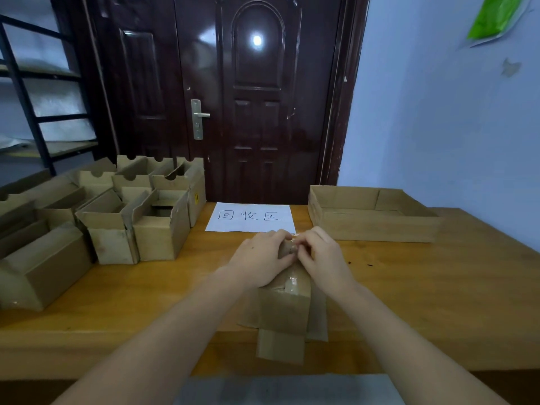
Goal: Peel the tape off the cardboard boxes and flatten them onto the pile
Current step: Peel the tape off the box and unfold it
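Brown cardboard boxes (117, 217), white paper sheet (251, 217), dark maroon door (257, 112), blue wall (438, 112).

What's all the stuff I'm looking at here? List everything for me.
Taped box: one, brown, table centre, under both hands.
Clear tape: one strip, along that box's top.
Open boxes: several, brown, clustered at table left.
Shallow tray box: one, brown, table right.
Paper sign: one, white, handwritten, table middle rear.
Table: one, wooden.
Door: one, dark brown, behind.
Shelf rack: one, black, far left.
Left hand: holds box.
Right hand: picks at tape end.
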